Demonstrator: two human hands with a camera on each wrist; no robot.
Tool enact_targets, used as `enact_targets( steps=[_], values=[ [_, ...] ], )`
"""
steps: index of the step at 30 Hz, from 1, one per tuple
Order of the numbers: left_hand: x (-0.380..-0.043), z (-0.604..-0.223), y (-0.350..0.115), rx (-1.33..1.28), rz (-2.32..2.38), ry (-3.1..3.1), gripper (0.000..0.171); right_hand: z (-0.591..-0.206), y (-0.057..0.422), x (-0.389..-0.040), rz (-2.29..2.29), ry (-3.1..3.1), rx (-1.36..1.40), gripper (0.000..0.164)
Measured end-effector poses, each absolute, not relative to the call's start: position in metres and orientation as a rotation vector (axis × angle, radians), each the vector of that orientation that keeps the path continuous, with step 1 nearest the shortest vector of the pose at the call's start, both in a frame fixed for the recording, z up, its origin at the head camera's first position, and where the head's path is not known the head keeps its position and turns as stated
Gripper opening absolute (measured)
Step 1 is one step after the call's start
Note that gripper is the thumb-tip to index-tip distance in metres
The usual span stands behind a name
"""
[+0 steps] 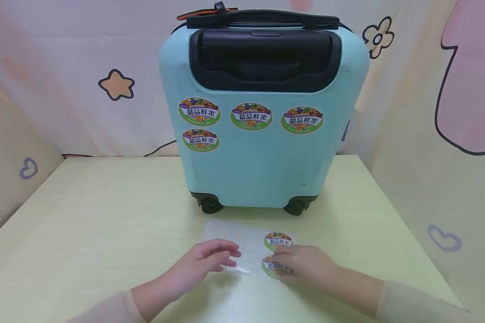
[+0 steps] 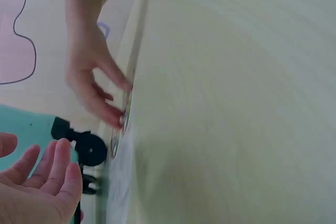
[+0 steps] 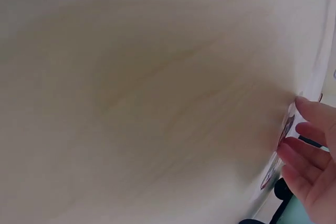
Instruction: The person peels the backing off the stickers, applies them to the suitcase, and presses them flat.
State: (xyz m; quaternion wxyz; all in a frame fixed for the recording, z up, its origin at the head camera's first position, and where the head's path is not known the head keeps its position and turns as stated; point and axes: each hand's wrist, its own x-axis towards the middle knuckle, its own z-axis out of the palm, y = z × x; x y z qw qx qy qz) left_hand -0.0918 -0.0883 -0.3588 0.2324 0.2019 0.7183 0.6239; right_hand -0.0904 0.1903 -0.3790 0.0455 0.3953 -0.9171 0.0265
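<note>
Far back and to the left of the clear sheet [image 1: 244, 251], an orange star [image 1: 116, 85] marks the wall covering. Nearer, a left sleeve [image 1: 109, 309] slants in from the near left of the sheet, the forearm angled forward and rightward. The sheet lies under and just beyond the fingers of the left hand [image 1: 202, 260], at whose tips its near left part shows. That hand is loose and released, fingers gently bent and thumb apart, the palm turned inward across the sheet. The sheet itself lies flat on the pale table [image 1: 105, 224]; behind it stands an upright light blue suitcase [image 1: 250, 166], whose front bears four oval fruit stickers [image 1: 251, 116], three in a row and one below the leftmost. On the sheet's right part sit two more ovals, a far sticker [image 1: 278, 237] and a near sticker [image 1: 271, 267], both partly under or beside the right hand [image 1: 307, 262]. Its thumb and fingers stand apart, relaxed rather than clenched, with the tips down at the sheet's right side; firm contact is hard to tell. The right sleeve [image 1: 416, 303] comes from the sheet's near right, the forearm reaching forward and leftward.
</note>
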Motion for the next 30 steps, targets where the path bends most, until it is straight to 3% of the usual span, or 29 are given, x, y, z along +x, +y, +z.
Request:
enact_targets(
  steps=[6, 13, 23, 30],
  values=[
    [-0.085, -0.373, -0.064, 0.431, 1.665, 1.795, 0.034, -0.381, 0.184, -0.088, 0.057, -2.82, 1.184, 0.03],
    [-0.081, -0.385, -0.043, 0.39, 1.62, 1.737, 0.029, -0.383, 0.176, -0.089, 0.094, -2.729, 1.189, 0.013],
    [-0.082, -0.392, -0.028, 0.275, 1.689, 1.627, 0.036, -0.376, 0.175, -0.101, 0.141, -2.759, 1.12, 0.028],
    [-0.088, -0.402, -0.014, 0.108, 1.947, 1.609, 0.038, -0.36, 0.17, -0.11, 0.471, -2.892, 1.112, 0.019]
  ],
)
